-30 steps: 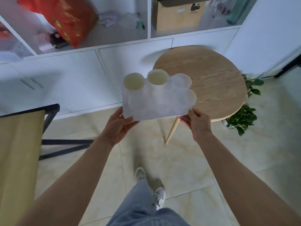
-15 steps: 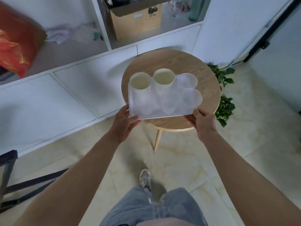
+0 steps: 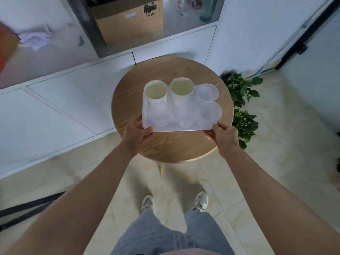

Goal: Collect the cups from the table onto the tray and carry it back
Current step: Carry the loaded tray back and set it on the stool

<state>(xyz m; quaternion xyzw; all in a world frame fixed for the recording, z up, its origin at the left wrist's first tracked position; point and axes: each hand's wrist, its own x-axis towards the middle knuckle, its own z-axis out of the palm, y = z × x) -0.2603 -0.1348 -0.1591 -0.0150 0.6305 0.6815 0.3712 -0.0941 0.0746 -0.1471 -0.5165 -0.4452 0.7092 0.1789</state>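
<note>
I hold a white translucent tray (image 3: 184, 128) over the round wooden table (image 3: 171, 146). My left hand (image 3: 136, 134) grips its near left corner and my right hand (image 3: 223, 136) grips its near right corner. Two white paper cups stand upright at the tray's far left, one (image 3: 156, 92) beside the other (image 3: 182, 90). Several clear plastic cups (image 3: 209, 109) fill the remaining space on the tray. Whether the tray touches the tabletop I cannot tell.
A white low cabinet (image 3: 55, 107) runs behind and left of the table. On the shelf above it stand a cardboard box (image 3: 128, 21) and a crumpled cloth (image 3: 35, 38). A green potted plant (image 3: 241, 105) sits right of the table. A dark metal frame (image 3: 27, 207) lies at lower left.
The view has swung right and closer, so the table has moved from the right to directly under the tray. My hands keep the same grip on the tray's corners.
</note>
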